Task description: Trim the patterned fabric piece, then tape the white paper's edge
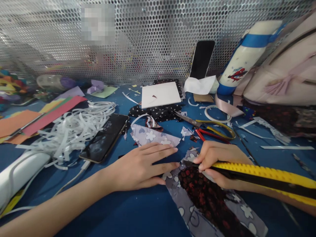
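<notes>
My right hand (217, 163) grips a yellow-and-black box cutter (261, 176) close to its blade end. The blade tip rests by the upper part of a grey-purple flowered fabric strip (195, 214). On that strip lies a dark fabric piece with red flowers (204, 194). My left hand (145, 164) lies flat with its fingers stretched toward the blade, fingertips at the strip's left edge. Just beyond my left fingers is a lilac flowered fabric scrap (153, 135).
Scissors with yellow handles (212, 126), a white card (161, 94) and black dotted fabric (158, 113) lie farther back. At left are a phone (106, 140), shredded white strips (66, 131) and coloured paper (54, 115). A bottle (247, 59) and a bag (288, 69) stand at right.
</notes>
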`<state>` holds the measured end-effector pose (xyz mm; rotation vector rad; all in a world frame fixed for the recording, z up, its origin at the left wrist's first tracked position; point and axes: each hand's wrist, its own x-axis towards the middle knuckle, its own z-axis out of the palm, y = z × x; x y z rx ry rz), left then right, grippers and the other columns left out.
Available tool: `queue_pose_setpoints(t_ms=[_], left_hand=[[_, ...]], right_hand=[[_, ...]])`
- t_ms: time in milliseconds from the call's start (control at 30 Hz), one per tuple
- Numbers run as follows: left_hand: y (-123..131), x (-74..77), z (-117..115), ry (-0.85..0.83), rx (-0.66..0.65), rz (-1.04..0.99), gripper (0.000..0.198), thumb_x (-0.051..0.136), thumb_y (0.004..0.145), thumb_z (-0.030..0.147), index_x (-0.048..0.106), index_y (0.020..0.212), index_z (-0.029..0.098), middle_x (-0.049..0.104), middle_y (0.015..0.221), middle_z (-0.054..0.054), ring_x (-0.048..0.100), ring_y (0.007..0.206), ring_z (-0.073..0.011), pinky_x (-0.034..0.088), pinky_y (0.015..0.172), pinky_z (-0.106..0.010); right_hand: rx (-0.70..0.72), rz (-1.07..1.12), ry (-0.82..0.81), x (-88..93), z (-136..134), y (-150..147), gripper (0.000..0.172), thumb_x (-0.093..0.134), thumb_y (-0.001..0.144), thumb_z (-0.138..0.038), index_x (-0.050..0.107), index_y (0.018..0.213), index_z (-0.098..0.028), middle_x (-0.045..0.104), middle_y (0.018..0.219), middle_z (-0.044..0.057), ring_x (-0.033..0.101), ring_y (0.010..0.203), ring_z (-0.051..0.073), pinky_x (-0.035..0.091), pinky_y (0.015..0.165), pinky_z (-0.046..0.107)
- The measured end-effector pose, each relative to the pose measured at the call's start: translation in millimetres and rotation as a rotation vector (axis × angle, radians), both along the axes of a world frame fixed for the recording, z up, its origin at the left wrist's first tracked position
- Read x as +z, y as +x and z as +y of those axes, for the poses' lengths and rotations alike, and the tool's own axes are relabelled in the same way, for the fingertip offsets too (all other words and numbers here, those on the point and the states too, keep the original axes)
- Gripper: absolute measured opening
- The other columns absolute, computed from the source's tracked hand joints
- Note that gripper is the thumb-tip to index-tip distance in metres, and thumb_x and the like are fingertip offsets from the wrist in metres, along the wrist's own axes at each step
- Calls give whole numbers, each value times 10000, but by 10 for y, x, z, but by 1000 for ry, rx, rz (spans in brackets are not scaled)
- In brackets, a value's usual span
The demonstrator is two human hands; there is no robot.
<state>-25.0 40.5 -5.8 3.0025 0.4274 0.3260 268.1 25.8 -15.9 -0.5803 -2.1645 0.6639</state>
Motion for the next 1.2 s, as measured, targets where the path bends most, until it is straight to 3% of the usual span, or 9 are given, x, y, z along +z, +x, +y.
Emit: queue_pose_setpoints(t_ms=[500, 867, 1067, 1200], left_hand=[[7, 13, -16, 40, -29, -8, 473, 320, 1074, 437, 583, 1379, 189, 498, 1525, -112, 467, 1418, -247, 387, 1181, -394], [7, 11, -8, 38, -28, 6, 490, 313, 1074, 449, 569, 1397, 185, 492, 1530, -105, 455, 1428, -239, 354, 1201, -384], [13, 17, 2, 17, -42, -11, 477, 341, 1070, 432, 577, 1392, 171, 505, 1518, -121, 478, 1411, -256, 381, 1186, -393], [14, 16, 3, 10, -37, -14, 473, 343, 1070, 430, 584, 1383, 171, 513, 1511, -121, 488, 1403, -260, 387, 1182, -401]], right_hand=[[73, -48, 3, 40, -8, 46, 52, 670, 895, -233, 645, 925, -198, 698, 968, 50, 673, 880, 111, 532, 806, 197], [22, -66, 77, 14, -100, -1, 167, 621, 839, -86, 614, 942, -217, 712, 907, 46, 684, 805, 118, 549, 690, 194], [-26, -7, -42, -13, -49, 14, 94, 650, 853, -145, 648, 909, -220, 720, 909, 33, 688, 820, 120, 553, 765, 210], [13, -23, -47, 9, -26, 37, 55, 675, 874, -207, 667, 928, -217, 715, 974, 45, 687, 875, 124, 548, 821, 210]])
